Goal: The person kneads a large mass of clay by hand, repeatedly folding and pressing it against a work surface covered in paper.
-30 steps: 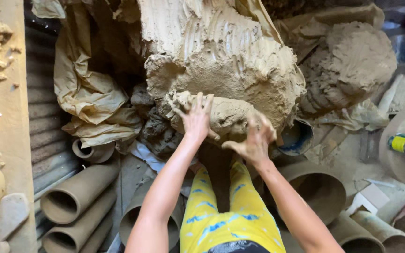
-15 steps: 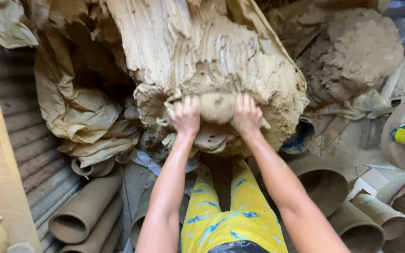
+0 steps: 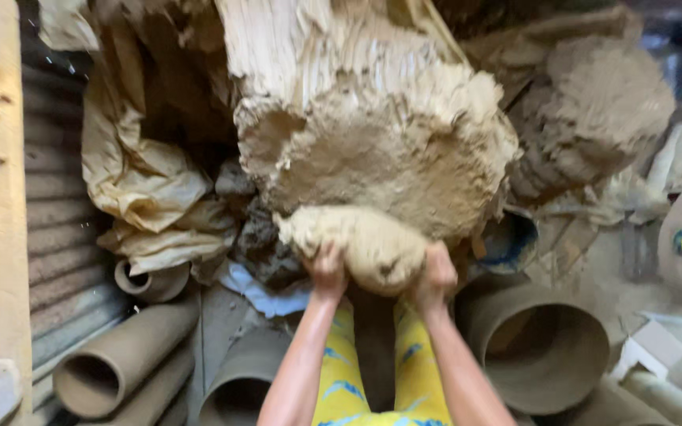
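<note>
Both hands, left hand (image 3: 327,270) and right hand (image 3: 433,276), are closing their grip around a clay lump (image 3: 357,243); its soft, sagging weight may be slipping loose below the clay mound (image 3: 372,134).

**Around the two-handed hold on the clay lump**

The left hand (image 3: 327,270) and right hand (image 3: 433,278) clasp a clay lump (image 3: 357,246) between them. Directly behind and above it rises the big clay mass (image 3: 372,134). Left of the grip lies crumpled sheeting (image 3: 144,189), with tubes (image 3: 120,367) before it. Right of the grip lies a wide pipe (image 3: 534,343); a second clay mound (image 3: 593,118) sits behind that.
</note>
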